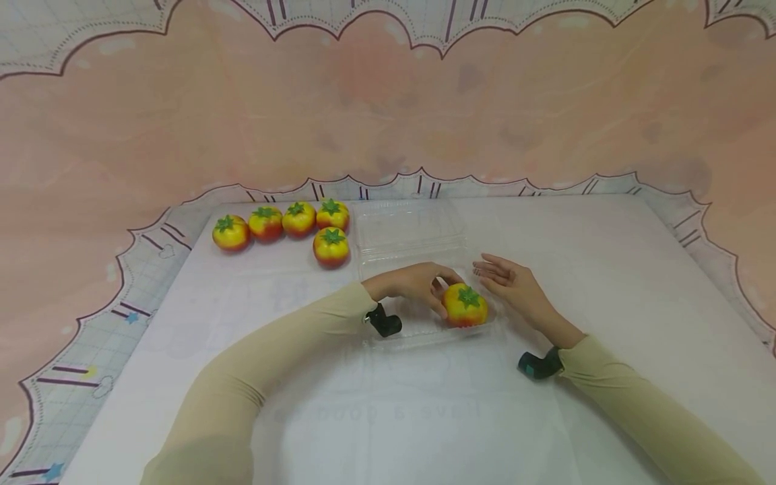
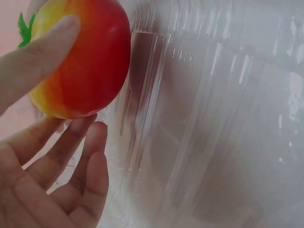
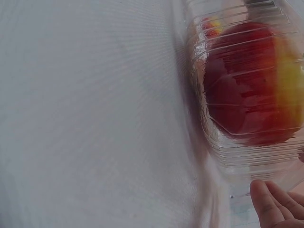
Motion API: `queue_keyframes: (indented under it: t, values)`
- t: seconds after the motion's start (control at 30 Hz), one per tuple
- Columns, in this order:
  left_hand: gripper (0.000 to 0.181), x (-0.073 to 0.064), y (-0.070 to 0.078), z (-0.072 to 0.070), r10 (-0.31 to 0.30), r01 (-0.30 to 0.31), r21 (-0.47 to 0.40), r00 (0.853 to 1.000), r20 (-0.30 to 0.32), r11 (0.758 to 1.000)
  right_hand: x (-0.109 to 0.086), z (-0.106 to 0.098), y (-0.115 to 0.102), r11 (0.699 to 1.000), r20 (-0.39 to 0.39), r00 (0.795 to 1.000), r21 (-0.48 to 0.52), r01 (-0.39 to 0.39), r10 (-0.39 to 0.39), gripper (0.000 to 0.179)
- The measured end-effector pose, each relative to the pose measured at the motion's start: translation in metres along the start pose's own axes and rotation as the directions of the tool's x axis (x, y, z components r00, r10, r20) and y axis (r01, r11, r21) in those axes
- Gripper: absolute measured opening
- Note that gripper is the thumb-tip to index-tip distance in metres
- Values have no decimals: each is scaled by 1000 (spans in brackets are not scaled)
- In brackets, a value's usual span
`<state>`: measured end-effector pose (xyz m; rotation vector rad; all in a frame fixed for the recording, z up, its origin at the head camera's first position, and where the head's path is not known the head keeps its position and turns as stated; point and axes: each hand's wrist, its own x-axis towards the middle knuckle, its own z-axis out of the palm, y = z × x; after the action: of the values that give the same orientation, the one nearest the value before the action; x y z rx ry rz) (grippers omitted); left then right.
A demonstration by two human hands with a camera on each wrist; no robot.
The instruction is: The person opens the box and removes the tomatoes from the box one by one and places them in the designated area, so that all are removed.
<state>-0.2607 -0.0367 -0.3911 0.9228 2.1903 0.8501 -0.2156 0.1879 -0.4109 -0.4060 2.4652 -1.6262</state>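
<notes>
Between thumb and fingers, my left hand (image 1: 418, 283) holds a red-and-yellow toy tomato (image 1: 465, 306) with a green star-shaped top. The tomato is at the right end of a clear plastic clamshell box (image 1: 412, 339), whose lid (image 1: 409, 225) lies folded back on the far side. In the left wrist view, the thumb presses one side of the tomato (image 2: 97, 61) and fingertips meet the other. Just right of the box, my right hand (image 1: 515, 286) hovers with fingers extended, holding nothing. Through the box's ribbed wall (image 3: 213, 137), the right wrist view shows the tomato's red side.
Several more toy tomatoes (image 1: 267, 223) stand in a row at the back left of the white table (image 1: 291, 417), with one tomato (image 1: 331, 247) in front of the row's right end, near the lid. A patterned peach cloth (image 1: 388, 114) rises behind the table.
</notes>
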Motion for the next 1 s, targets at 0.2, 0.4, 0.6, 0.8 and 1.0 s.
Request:
queue_keyframes:
  t: [0.2,0.4,0.6,0.8,1.0]
  values:
    - [63,-1,2,0,1,-1,0,1000,11,1000,1,0,2,1000,1,1000,19,0,0,53]
    - [63,-2,5,-1,21,-21,16,1000,14,1000,0,0,2,999,8,1000,45,-1,0,54]
    - [61,-1,3,-1,8,-8,26,1000,-4,1000,0,0,1,999,9,1000,41,-6,5,53]
    - [61,-1,4,-2,22,-22,30,1000,-13,999,0,0,2,999,7,1000,45,-8,8,53]
    - [60,-1,4,-2,65,-64,35,998,-20,997,0,0,2,999,0,1000,50,1,-1,52]
